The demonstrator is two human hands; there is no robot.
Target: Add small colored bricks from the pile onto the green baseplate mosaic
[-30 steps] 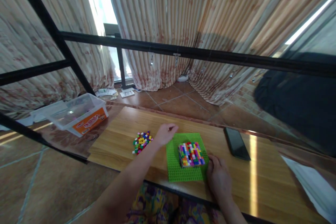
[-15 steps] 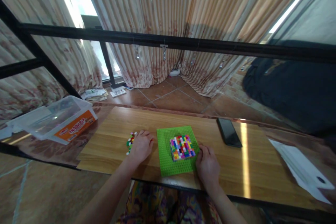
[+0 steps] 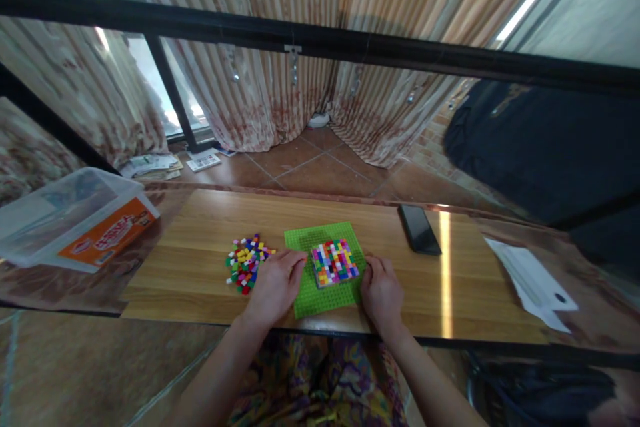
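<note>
Multicoloured brick block (image 3: pixel 335 261) sits pressed onto a green studded baseplate (image 3: pixel 320 293): a low, roughly square slab built of tiny bricks in pink, yellow, white, blue, red and green, with a few dark gaps in its top layer. The baseplate is a bright lime square lying flat on the wooden tabletop (image 3: pixel 200 227), slightly turned so its corners point off-axis, and the block covers its right-hand middle, leaving a bare green margin toward the near edge and the left.

The block lies between the two hands. The left hand (image 3: pixel 274 284) rests palm down on the left edge of the baseplate, fingers loosely curled and extended toward the block's left side, gripping nothing; its fingertips look just short of the block, though contact cannot be told for sure. The right hand (image 3: pixel 381 289) lies palm down just right of the baseplate, fingers bent, tips at the plate's right edge near the block's right side; it holds nothing that can be seen.

Just left of the left hand lies a loose pile of small bricks (image 3: pixel 245 260) in the same colours. Farther right of the right hand, well apart, a dark phone (image 3: pixel 419 229) lies flat on the wood.
</note>
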